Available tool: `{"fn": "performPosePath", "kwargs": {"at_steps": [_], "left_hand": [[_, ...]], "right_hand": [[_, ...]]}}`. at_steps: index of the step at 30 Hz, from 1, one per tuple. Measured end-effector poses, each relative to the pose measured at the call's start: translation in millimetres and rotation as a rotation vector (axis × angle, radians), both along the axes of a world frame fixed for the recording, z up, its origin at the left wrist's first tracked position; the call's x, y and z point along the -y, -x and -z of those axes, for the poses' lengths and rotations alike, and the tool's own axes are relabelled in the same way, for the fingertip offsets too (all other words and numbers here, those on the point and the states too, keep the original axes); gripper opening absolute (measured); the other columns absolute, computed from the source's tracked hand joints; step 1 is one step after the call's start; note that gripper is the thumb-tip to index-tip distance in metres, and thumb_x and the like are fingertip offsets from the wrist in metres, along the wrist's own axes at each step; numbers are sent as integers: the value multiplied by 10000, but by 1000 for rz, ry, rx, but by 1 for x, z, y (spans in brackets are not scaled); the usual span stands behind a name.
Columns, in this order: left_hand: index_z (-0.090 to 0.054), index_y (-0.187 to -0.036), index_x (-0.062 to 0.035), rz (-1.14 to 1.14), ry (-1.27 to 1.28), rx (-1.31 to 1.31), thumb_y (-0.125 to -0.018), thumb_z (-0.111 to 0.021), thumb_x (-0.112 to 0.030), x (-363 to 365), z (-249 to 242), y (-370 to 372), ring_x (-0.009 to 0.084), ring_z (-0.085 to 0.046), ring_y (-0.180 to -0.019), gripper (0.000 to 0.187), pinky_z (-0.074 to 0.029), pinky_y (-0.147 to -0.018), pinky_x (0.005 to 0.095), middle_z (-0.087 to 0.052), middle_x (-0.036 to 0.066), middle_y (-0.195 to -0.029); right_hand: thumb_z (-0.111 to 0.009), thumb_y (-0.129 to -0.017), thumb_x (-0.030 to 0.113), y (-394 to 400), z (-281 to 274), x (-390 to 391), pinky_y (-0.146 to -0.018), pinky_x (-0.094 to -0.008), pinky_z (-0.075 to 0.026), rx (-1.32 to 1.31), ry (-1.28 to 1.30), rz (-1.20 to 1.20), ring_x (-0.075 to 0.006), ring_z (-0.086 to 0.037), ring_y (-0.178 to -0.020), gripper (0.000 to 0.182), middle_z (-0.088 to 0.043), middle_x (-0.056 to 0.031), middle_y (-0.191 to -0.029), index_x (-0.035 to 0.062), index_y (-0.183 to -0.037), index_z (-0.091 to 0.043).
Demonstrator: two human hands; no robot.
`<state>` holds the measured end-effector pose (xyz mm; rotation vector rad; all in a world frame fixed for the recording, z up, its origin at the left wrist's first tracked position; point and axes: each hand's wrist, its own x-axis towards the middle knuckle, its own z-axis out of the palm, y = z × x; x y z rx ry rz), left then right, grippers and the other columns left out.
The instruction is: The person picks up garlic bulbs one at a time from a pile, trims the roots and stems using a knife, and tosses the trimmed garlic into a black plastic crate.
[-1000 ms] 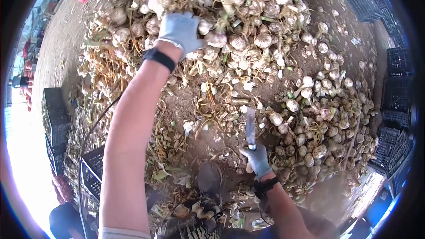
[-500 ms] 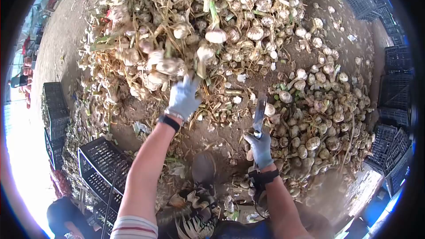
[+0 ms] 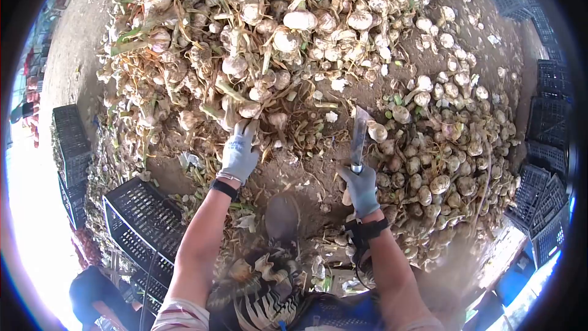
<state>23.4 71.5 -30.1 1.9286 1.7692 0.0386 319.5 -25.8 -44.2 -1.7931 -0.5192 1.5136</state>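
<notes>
My left hand (image 3: 239, 154), in a pale work glove, is at the near edge of a big heap of garlic (image 3: 202, 43) with dry stalks. Its fingers are closed on a garlic bulb (image 3: 250, 110), though the grip is partly hidden among the stalks. My right hand (image 3: 360, 189), gloved as well, is wrapped round the handle of a knife (image 3: 359, 140). The flat blade points away from me, over bare soil. Just right of the blade lies a loose garlic bulb (image 3: 378, 132). A second pile of trimmed garlic bulbs (image 3: 441, 184) spreads to the right of that hand.
Black plastic crates stand at left, one near crate (image 3: 142, 208) beside my left arm and another crate (image 3: 72, 147) farther out. More crates (image 3: 548, 116) line the right side. My shoe (image 3: 283, 217) is between my hands. A person (image 3: 101, 297) is at lower left.
My left hand has shifted slightly left and down, and the blurred garlic near it is now still. The knife stays in my right hand, its blade turned a little. The view has tilted slightly.
</notes>
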Motion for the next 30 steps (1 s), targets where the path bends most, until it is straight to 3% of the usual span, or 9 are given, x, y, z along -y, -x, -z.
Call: {"fn": "performPosePath", "kwargs": {"at_steps": [6,8,11,18,21,22,24,26,30], "left_hand": [[-525,-1338,-95,-77,102,27,-758,-670,-28,5,-20,-5,410,-607,-1083,601,-542,-882,454,-506,192,-1307],[-560,-1308,-93,47,-266,61,-759,-687,-26,22,-22,0,364,-621,-1078,567,-542,-890,423,-543,174,-1280],[-549,-1324,-85,80,-224,3,-758,-686,-32,30,-25,4,363,-620,-1076,584,-542,-886,423,-553,168,-1278],[-454,-1362,-68,-373,11,73,-788,-731,-128,12,22,-1,336,-652,-1003,641,-533,-847,447,-611,189,-1220],[-491,-1318,-34,-641,115,522,-814,-702,-6,17,44,6,169,-640,-942,547,-547,-786,308,-674,128,-1098],[-461,-1405,-5,-691,272,838,-812,-685,67,18,15,-6,188,-647,-1016,638,-540,-851,294,-651,94,-1197],[-478,-1400,-9,-786,479,758,-809,-661,103,35,-21,-24,184,-636,-1046,628,-520,-900,270,-650,103,-1205],[-469,-1413,-1,-550,392,959,-794,-636,137,61,-3,-26,158,-603,-1078,655,-494,-945,273,-623,68,-1201],[-469,-1386,3,-589,460,1142,-821,-610,102,64,-28,-46,141,-590,-1060,590,-495,-939,289,-611,55,-1175]], "right_hand": [[-733,-868,68,24,-41,-19,-446,-236,-426,-214,73,61,-59,-553,-579,139,-624,-2,-737,-15,-970,-688],[-735,-872,80,30,-51,-25,-460,-225,-461,-232,44,37,-59,-566,-590,145,-627,-11,-759,-10,-975,-684],[-740,-869,86,36,-36,-20,-465,-215,-473,-221,35,1,-51,-569,-603,154,-629,2,-767,-8,-977,-684],[-749,-864,102,54,-24,-14,-568,-223,-457,-227,51,-40,-30,-555,-649,162,-632,37,-754,7,-986,-702],[-779,-847,133,62,-11,-10,-597,-223,-452,-223,20,-70,-31,-574,-683,206,-658,30,-780,24,-1012,-724],[-779,-847,133,64,-10,-11,-597,-223,-452,-223,20,-66,-31,-574,-683,206,-658,30,-780,24,-1012,-724],[-773,-850,129,72,-8,-12,-574,-219,-472,-213,-9,12,-46,-602,-695,264,-694,7,-836,21,-1083,-712],[-761,-858,126,80,-22,-21,-553,-216,-484,-368,-11,34,-55,-617,-699,294,-705,-5,-866,17,-1123,-696],[-717,-888,107,82,-32,-30,-487,-207,-505,-514,32,17,-81,-657,-727,338,-719,-43,-937,7,-1205,-654]]}}
